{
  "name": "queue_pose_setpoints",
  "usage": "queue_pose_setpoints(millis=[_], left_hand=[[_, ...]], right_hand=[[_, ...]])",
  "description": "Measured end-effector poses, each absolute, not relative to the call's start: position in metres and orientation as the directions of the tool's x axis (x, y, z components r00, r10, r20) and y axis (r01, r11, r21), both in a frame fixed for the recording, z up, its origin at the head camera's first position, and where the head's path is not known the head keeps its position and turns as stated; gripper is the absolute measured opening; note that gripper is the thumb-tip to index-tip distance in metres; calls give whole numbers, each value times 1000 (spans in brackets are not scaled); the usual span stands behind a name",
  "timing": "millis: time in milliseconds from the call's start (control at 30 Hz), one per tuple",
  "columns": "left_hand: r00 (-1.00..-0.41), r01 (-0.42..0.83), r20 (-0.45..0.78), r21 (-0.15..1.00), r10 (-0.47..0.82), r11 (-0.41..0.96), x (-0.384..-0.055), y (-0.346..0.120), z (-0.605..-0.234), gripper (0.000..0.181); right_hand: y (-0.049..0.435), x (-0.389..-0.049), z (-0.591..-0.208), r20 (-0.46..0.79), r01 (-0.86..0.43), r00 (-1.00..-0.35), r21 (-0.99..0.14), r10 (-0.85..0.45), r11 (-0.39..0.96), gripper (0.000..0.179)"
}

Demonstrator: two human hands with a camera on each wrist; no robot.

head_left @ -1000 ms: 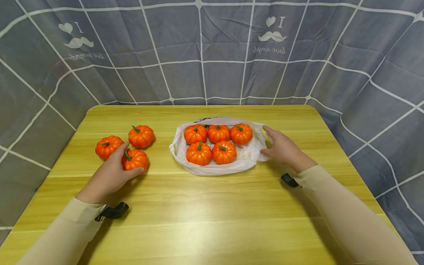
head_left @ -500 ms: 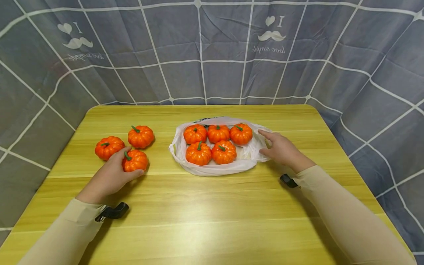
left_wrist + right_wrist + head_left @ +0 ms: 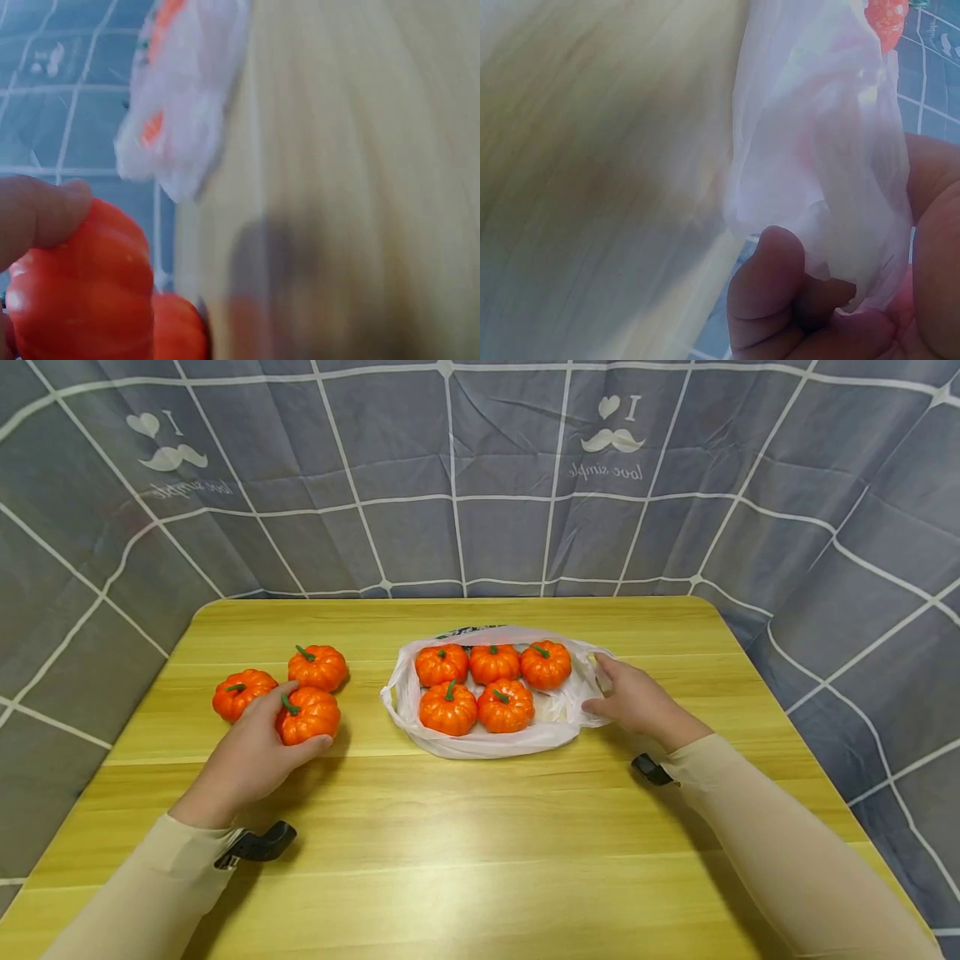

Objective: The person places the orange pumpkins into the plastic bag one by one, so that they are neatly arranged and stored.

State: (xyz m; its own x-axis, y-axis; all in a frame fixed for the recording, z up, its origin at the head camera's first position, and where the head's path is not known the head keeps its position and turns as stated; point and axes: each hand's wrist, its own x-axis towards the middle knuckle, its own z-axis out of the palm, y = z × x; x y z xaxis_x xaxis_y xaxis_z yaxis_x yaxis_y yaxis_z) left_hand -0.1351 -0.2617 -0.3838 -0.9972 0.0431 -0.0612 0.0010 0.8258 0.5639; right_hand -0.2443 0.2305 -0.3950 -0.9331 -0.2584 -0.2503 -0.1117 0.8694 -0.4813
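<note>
My left hand (image 3: 243,760) grips a small orange pumpkin (image 3: 311,718) with a green stem, thumb on its near side. In the left wrist view the thumb lies on the glossy ribbed pumpkin (image 3: 90,292), which is raised off the wood. Two more pumpkins sit just behind it, one at the left (image 3: 240,693) and one farther back (image 3: 321,667). My right hand (image 3: 641,703) holds the right end of a white plastic bag (image 3: 487,747), its film bunched between thumb and fingers in the right wrist view. Several pumpkins (image 3: 507,706) lie in two rows inside the open bag.
Everything stands on a yellow wood-grain table (image 3: 465,860). A grey curtain (image 3: 405,543) with white grid lines rises behind the table and along both sides. Black wrist straps (image 3: 258,843) show at both cuffs.
My left hand has raised the pumpkin slightly off the table. My right hand has closed its fingers on the bag's edge. The other pumpkins have stayed in place.
</note>
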Motion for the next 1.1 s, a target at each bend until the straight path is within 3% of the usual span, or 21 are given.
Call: queue_pose_setpoints(millis=[500, 1100], left_hand=[[-958, 270, 107, 644, 266, 715, -140, -163, -345, 90], [-888, 382, 62, 649, 455, 658, -202, -29, -358, 92]], right_hand=[[228, -242, -396, -255, -133, -922, -495, -290, 859, 116], [233, -240, -394, -196, -233, -907, -503, -372, 833, 118]])
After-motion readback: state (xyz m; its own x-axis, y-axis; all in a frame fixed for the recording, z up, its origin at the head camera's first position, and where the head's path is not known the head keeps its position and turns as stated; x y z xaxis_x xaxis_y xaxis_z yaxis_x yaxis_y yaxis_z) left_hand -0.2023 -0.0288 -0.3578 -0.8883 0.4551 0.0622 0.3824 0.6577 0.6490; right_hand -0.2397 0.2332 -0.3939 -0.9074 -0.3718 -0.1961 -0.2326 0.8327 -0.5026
